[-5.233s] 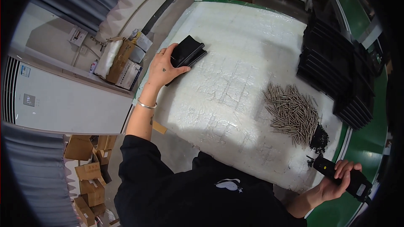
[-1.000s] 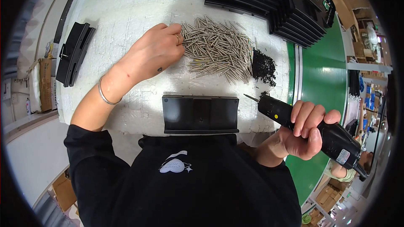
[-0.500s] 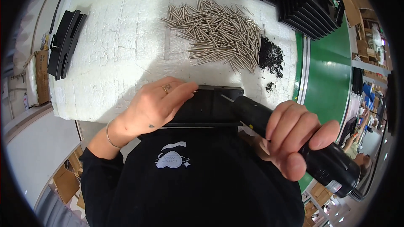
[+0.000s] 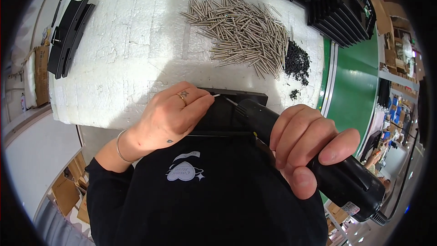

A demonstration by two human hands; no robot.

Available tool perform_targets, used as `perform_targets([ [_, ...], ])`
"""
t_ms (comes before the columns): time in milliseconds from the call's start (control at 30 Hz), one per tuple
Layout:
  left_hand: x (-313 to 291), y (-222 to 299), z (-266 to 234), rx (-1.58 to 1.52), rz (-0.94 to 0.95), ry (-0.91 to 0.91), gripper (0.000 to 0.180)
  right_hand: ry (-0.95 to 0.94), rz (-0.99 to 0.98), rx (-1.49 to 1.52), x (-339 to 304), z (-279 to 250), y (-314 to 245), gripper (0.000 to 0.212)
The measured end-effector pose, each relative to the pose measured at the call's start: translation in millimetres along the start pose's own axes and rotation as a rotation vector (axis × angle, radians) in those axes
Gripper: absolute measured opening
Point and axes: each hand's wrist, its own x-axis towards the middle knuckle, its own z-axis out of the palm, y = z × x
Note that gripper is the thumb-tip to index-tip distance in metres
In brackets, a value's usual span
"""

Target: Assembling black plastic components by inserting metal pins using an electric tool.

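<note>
Close to my body, a black panel-like part (image 4: 227, 117) with raised edges lies at the front of the white padded surface. My left hand (image 4: 175, 115) is over its left end, thumb and fingers pinched together. From the fingertips pokes the short silver end of a metal pin (image 4: 217, 95); the rest of it is hidden. My right hand (image 4: 312, 150) wraps round a black electric screwdriver (image 4: 353, 180), held slantwise over the part's right side. Its thin bit (image 4: 231, 101) points at the pin, with a small gap between them.
Beyond the part lies a heap of silver metal pins (image 4: 246, 32), beside a pile of small black screws (image 4: 297, 61). Black slatted parts (image 4: 339, 16) are stacked at the far right, and more black parts (image 4: 70, 36) lie at the left. A green surface (image 4: 357, 73) borders the right.
The screwdriver and my right hand have moved left, bringing the bit nearer my left fingertips. The silver pin end now shows there more clearly. The view has shifted slightly.
</note>
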Motion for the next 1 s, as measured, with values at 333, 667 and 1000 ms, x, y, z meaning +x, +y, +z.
perform_targets([
  [333, 4, 1, 3, -0.037, -0.052, -0.047, 0.019, 0.018, -0.026, 0.006, 1, 3, 8, 0.035],
  [667, 0, 0, 7, -0.060, -0.062, 0.001, 0.019, 0.056, 0.023, 0.144, 5, 10, 9, 0.032],
  [1000, -3, -1, 10, -0.065, -0.060, 0.029, 0.021, -0.215, 0.015, -0.011, 17, 4, 12, 0.036],
])
